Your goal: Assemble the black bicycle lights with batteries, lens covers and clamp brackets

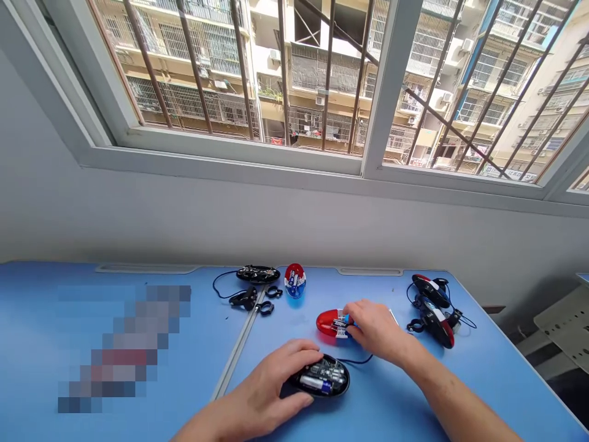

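Note:
My left hand [288, 383] grips the left end of a black oval casing [341, 382], which lies open side up. Inside it a battery [315, 384] with a blue end and clear parts show. A black cable [361, 361] lies behind this casing. Further back, my right hand [372, 328] has its fingers closed at the right end of a red and blue oval shell [326, 321]. Batteries show in the middle of that shell. My right fingertips hide its right end, and whether they pinch a small part is not visible.
Behind lie another black casing [257, 274], black clamps [265, 308] and a second red and blue shell [295, 280]. Black and red units [437, 319] with cables lie at the right. The blue table [184, 344] meets a wall below a barred window; a blurred patch covers its left part.

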Motion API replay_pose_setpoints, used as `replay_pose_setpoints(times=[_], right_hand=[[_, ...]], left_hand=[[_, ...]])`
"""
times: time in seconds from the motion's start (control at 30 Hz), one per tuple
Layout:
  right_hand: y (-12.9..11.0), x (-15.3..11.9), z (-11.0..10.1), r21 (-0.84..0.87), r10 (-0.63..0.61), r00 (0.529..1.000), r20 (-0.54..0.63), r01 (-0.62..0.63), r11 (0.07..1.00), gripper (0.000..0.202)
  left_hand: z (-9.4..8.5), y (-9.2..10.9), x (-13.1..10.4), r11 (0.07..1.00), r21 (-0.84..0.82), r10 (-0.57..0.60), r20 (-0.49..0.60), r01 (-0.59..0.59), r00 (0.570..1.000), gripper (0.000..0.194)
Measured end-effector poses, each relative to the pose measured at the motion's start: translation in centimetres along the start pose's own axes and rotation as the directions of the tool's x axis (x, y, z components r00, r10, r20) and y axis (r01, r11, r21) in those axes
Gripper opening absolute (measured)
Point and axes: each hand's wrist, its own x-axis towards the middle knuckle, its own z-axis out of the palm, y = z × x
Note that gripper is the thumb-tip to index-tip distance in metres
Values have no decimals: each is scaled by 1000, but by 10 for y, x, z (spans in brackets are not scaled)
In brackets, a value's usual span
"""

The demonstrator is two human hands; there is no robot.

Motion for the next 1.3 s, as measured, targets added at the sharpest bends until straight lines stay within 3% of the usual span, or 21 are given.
replay_pose_setpoints(times=[0.33, 0.53, 0.77, 0.97, 1.1, 1.3], right_hand=[[9, 1, 2, 266, 37, 983, -181, 13, 964, 23], [10, 3, 1, 718, 193, 973, -124, -46, 695, 19], [6, 1, -10, 861, 190, 979, -77, -31, 508, 25], [-7, -6, -18, 953, 126, 991, 55, -89, 290, 25], [-10, -10, -18, 944, 49, 992, 113, -123, 305, 24], [-8, -15, -16, 831, -35, 990, 133, -92, 548, 8]], left_hand=[[-1, 5, 3, 999, -29, -26, 6, 26, 1000, 56], [1, 4, 5, 999, -49, -2, -17, 2, 1000, 59], [-1, 8, 3, 999, -36, 21, -7, -21, 1000, 59], [3, 1, 0, 996, 15, 89, -39, -89, 995, 65], [5, 1, -1, 996, 41, 79, -46, -77, 996, 65], [6, 0, -1, 996, 47, 78, -62, -75, 995, 66]])
